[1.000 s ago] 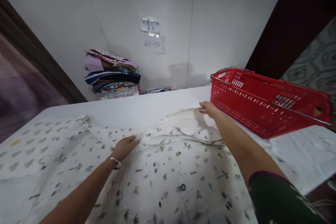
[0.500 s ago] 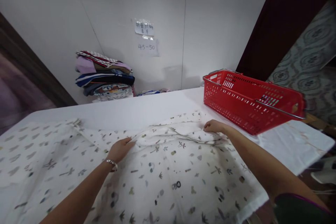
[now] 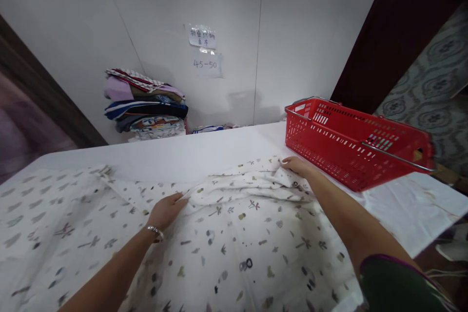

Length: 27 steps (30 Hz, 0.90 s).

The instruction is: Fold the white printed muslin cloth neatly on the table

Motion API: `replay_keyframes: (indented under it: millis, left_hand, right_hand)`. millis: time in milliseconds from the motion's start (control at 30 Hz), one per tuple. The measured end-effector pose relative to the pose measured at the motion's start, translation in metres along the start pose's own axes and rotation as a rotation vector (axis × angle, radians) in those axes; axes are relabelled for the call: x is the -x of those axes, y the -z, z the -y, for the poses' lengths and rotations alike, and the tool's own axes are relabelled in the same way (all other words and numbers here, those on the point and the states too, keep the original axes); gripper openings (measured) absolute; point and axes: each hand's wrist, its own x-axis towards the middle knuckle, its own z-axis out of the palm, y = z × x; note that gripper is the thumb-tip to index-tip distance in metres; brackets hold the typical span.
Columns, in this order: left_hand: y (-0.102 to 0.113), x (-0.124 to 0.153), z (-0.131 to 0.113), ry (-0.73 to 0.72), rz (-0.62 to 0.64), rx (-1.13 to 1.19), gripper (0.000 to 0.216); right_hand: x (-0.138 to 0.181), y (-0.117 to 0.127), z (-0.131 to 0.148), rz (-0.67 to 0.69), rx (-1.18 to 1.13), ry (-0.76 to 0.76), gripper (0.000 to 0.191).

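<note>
A large white cloth [image 3: 226,243] printed with small plants and grey-green shapes spreads over the near part of the table. Its far part is bunched into loose folds between my two hands. My left hand [image 3: 167,210], with a silver bracelet at the wrist, pinches the cloth at the left end of these folds. Farther right, my right hand [image 3: 295,165] grips the cloth near its far edge, fingers closed on the fabric. To the left, the same print lies flatter, with a small crumpled corner at its far edge.
A red plastic basket [image 3: 351,148] with metal handles stands at the table's right, close to my right forearm. Folded fabrics [image 3: 146,102] are stacked at the back left against the wall. Two paper notes [image 3: 205,53] are stuck on the wall. The white table [image 3: 175,156] shows beyond the cloth.
My right hand has moved slightly away from me, toward the cloth's far edge, drawing the fabric with it. My left hand has stayed nearly in place.
</note>
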Motion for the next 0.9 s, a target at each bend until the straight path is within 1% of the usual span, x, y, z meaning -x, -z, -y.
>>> replay_keyframes:
  millis: [67,133,233,300,367,467,533,600,700,767,833,900]
  left_hand:
    - [-0.001,0.001,0.000,0.001,0.006,0.015,0.037]
    - [0.000,0.003,0.000,0.009,0.014,0.040,0.035]
    - [0.002,0.006,-0.001,0.002,0.035,0.089,0.033]
    - [0.005,0.007,-0.001,-0.020,0.047,0.120,0.031]
    - [0.008,0.006,-0.003,-0.026,0.059,0.149,0.030]
    - [0.015,0.001,-0.007,0.024,0.048,0.163,0.032]
    - [0.018,-0.005,-0.010,0.055,0.013,0.131,0.033]
    - [0.019,-0.011,-0.012,0.062,-0.003,0.068,0.031]
    - [0.017,-0.018,-0.011,0.090,0.038,-0.019,0.029]
    - [0.014,-0.020,-0.009,0.113,0.068,-0.036,0.029]
    - [0.011,-0.021,-0.006,0.110,0.079,-0.040,0.030]
    - [0.009,-0.021,-0.004,0.095,0.071,-0.047,0.029]
  right_hand:
    - [-0.009,-0.009,0.000,0.048,-0.007,-0.073,0.020]
    - [-0.017,-0.015,0.002,0.080,-0.015,-0.115,0.013]
    - [-0.026,-0.014,0.013,0.112,-0.074,-0.118,0.017]
    - [-0.034,-0.008,0.025,0.131,-0.175,-0.073,0.017]
    - [-0.045,0.000,0.040,0.115,-0.300,-0.006,0.016]
    - [-0.063,0.005,0.058,0.034,-0.451,0.067,0.020]
    - [-0.072,0.002,0.062,-0.004,-0.506,0.075,0.024]
    - [-0.076,-0.003,0.058,-0.014,-0.524,0.060,0.029]
    - [-0.070,-0.002,0.046,0.019,-0.493,0.015,0.035]
    - [-0.057,0.007,0.039,0.061,-0.449,-0.017,0.034]
    - [-0.038,0.024,0.036,0.171,-0.399,-0.010,0.031]
    - [-0.017,0.043,0.039,0.351,-0.358,0.069,0.032]
